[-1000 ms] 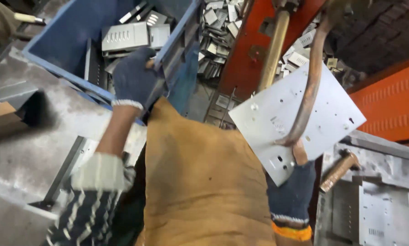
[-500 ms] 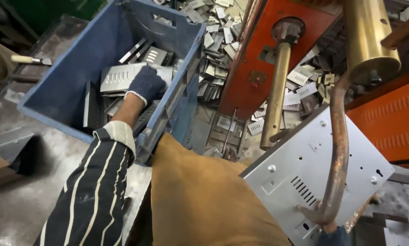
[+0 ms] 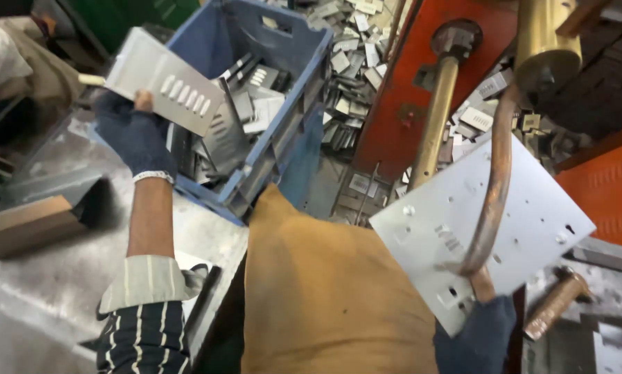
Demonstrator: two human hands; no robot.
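Two sheet-metal parts were in my hands at once. My left hand (image 3: pixel 134 135), in a dark blue knitted glove, pinched the lower corner of a small slotted plate (image 3: pixel 164 81), a pale grey rectangle with a row of oval louvres punched along one edge. I held it tilted above the near left rim of the blue plastic crate (image 3: pixel 304 83), probably so it stayed free of the stack below. My striped sleeve was pushed back from the wrist.

My right hand (image 3: pixel 478 332), gloved the same way, gripped the bottom edge of a large flat panel (image 3: pixel 526 201). This was a white-grey sheet with small round holes and a few square cut-outs, held slanted with one corner pointing right, just in front of a curved copper arm (image 3: pixel 494 187). The arm bent down from a thick brass cylinder (image 3: pixel 545 41), and I judged the panel was angled that way to sit against it.

Inside the crate lay more slotted plates, piled loosely, dull and slightly oily in look. Behind the crate, offcuts of bright scrap (image 3: pixel 356 76) littered the floor. A red-orange machine frame (image 3: pixel 401 104) stood beside it with a brass rod (image 3: pixel 432 125) running down its face. My tan leather apron (image 3: pixel 325 298) filled the middle, soft and creased against all that hard metal. A grey steel worktop (image 3: pixel 40 305) spread to the left, scuffed and stained.
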